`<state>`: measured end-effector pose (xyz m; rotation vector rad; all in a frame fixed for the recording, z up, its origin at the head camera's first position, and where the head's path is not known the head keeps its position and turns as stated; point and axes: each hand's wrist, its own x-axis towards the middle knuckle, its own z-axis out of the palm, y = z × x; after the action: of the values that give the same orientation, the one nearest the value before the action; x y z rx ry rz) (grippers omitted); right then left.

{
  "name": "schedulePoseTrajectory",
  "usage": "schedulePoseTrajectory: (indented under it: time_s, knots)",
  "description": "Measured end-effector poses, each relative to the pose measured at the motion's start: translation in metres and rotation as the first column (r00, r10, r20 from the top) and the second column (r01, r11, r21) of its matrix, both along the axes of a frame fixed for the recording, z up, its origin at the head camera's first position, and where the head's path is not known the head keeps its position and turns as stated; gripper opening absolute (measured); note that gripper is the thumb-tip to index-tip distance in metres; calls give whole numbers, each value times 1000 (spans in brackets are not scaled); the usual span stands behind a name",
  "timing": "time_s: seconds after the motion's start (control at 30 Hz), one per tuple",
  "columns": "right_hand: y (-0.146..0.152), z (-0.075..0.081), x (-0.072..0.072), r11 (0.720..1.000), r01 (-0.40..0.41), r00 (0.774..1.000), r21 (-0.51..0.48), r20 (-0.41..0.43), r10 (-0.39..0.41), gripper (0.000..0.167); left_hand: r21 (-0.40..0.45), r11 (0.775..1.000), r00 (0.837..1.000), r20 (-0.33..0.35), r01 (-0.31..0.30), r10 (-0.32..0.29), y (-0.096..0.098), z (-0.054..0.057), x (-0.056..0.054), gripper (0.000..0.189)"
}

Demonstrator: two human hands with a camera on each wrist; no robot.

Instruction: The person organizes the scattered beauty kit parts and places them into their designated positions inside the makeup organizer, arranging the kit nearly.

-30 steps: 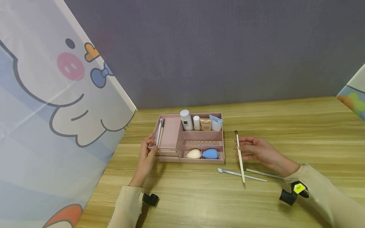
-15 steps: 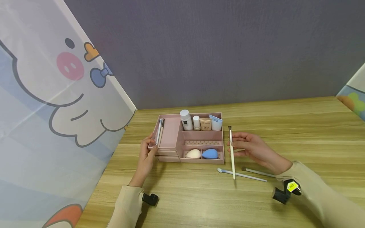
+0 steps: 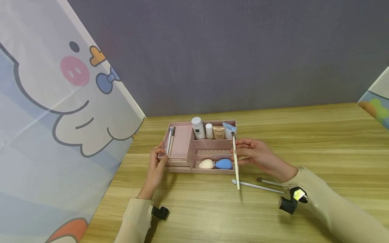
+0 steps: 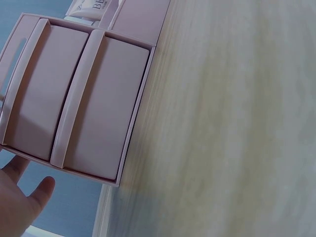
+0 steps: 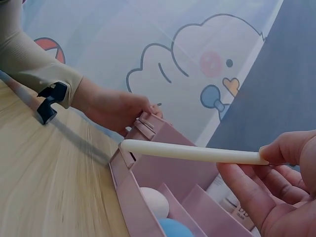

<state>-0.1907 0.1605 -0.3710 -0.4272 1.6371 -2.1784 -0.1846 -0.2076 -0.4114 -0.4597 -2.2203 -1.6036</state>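
A makeup brush [image 3: 236, 170] with a cream handle and dark bristles is pinched between the thumb and fingers of my right hand [image 3: 261, 156]. Its bristle end points away from me, over the right edge of a pink makeup organizer [image 3: 215, 171]. In the right wrist view the handle [image 5: 192, 152] crosses in front of the organizer. My left hand [image 3: 156, 168] holds the organizer's front left corner, fingers at the side rim and thumb near the front. Two slim brushes [image 3: 171, 141] lie in the top left tray. White [image 3: 206, 164] and blue makeup sponges [image 3: 224, 164] sit in the front compartments.
A white bottle [image 3: 199, 130], a smaller bottle [image 3: 209, 131], a BB cream tube [image 3: 219, 133] and a blue tube [image 3: 230, 130] stand in the back compartment. A pale applicator [image 3: 258, 186] and another brush [image 3: 268, 182] lie on the wooden table [image 3: 212, 216]. Drawers [image 4: 103, 103] face front.
My right hand has moved left with the brush, from beside the organizer to over its right edge. The left hand and the organizer have stayed still.
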Motion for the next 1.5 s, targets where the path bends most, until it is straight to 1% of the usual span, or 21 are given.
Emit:
schedulePoseTrajectory:
  time_s: [0.17,0.33,0.53,0.83,1.07,1.13,1.27,1.33,1.5]
  knots:
    - [-8,1,-3,999,-10,1000,-35,6,10,19,0,1000,1000,1,2,-2,-1,-1,0,19]
    - [-17,2,-6,998,-16,1000,-53,10,17,19,-3,1000,1000,15,-10,10,0,-1,0,17]
    - [-29,4,-10,1000,-4,1000,-26,25,5,22,1,1000,999,31,-19,19,0,0,0,17]
    - [-48,6,-15,1000,-5,999,-29,36,6,25,11,1000,1000,23,0,-1,0,0,0,17]
    - [-63,9,-17,1000,-6,999,-23,45,7,39,14,1000,1000,31,-4,4,0,0,0,16]
    - [-67,10,-18,1000,-8,999,-21,42,9,39,19,1000,999,32,-7,7,0,0,0,16]
    - [-74,12,-19,1000,-3,1000,-25,29,4,31,22,1000,999,39,-12,11,0,0,0,15]
    - [-78,13,-20,1000,0,1000,-22,27,0,31,18,1000,999,46,-13,12,0,0,0,15]
    - [-86,17,-23,1000,5,999,11,37,-5,42,10,1000,999,39,-15,14,-1,-1,0,15]
